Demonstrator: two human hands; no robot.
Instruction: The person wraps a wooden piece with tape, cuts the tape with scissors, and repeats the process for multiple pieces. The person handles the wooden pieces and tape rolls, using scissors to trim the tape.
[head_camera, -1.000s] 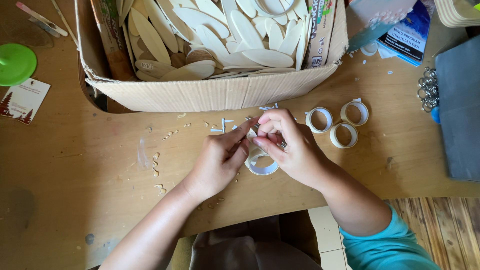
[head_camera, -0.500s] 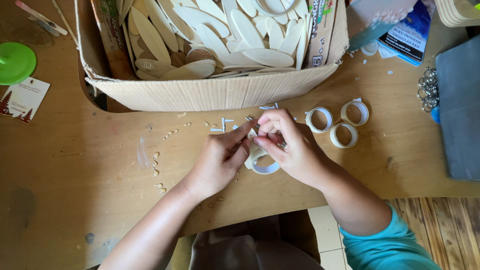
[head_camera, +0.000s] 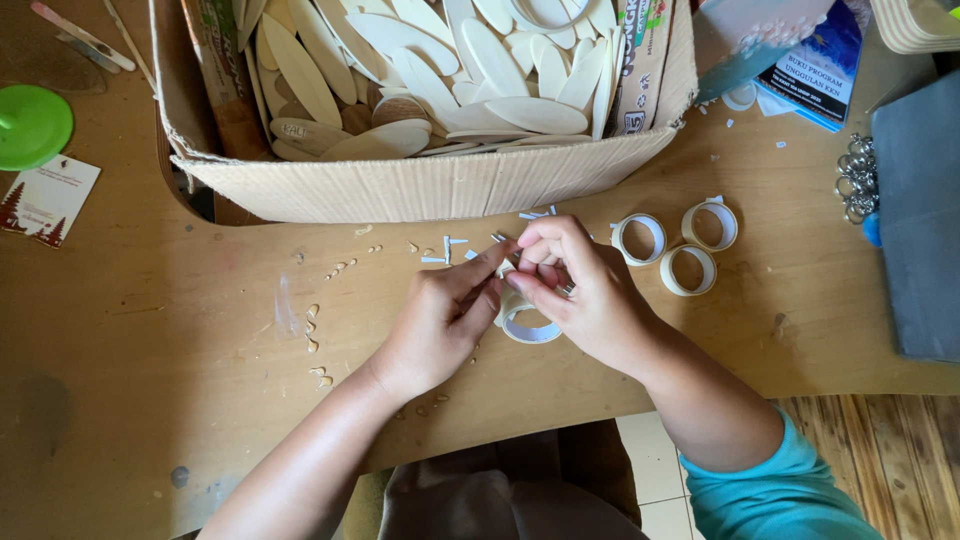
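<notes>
My left hand and my right hand meet over the wooden table, fingertips pinched together on a small piece at about the middle. A roll of white tape lies under my right hand's fingers, partly hidden. Whether the pinched piece is the tape's loose end I cannot tell. Small white scraps and wood chips lie on the table to the left of my hands.
A cardboard box full of pale oval wooden pieces stands behind my hands. Three tape rolls lie to the right. A grey board, metal rings, a booklet, a green lid and a card sit around.
</notes>
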